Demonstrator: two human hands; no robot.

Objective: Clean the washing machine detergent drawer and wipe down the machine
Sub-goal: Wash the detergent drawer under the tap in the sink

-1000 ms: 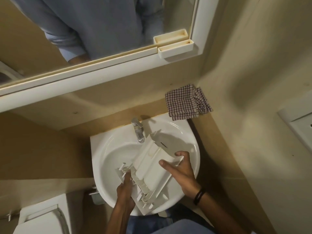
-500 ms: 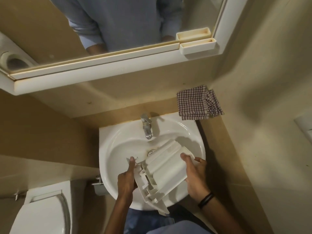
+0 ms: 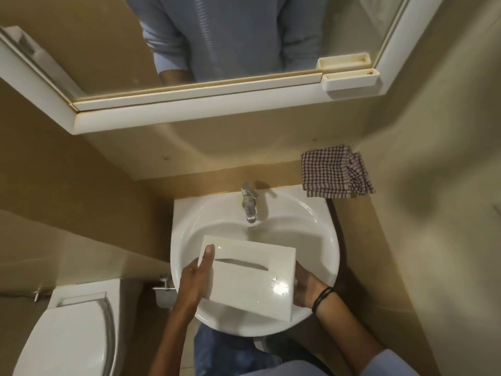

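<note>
Drawer (image 3: 252,278): flat face up, held over sink (image 3: 322,221), toward its front edge.
L hand (image 3: 193,283): grasps left edge, thumb on top.
R hand (image 3: 307,290): under right edge; fingers hidden, grip can't tell.
Risk: glossy plastic cd slip, hit basin.

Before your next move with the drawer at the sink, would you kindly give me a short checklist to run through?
1. Two-handed hold: ok; the left hand and the right hand grip opposite edges of the detergent drawer.
2. Drawer above the sink: ok.
3. Drawer beneath the tap: not ok; it sits nearer the person than the spout.
4. Water running: cannot tell.
5. Compartments facing up: not ok; a smooth face with a slit is uppermost.
6. Reach to the checked cloth: ok; it is by the wall, just beyond the sink's far right side.
</note>
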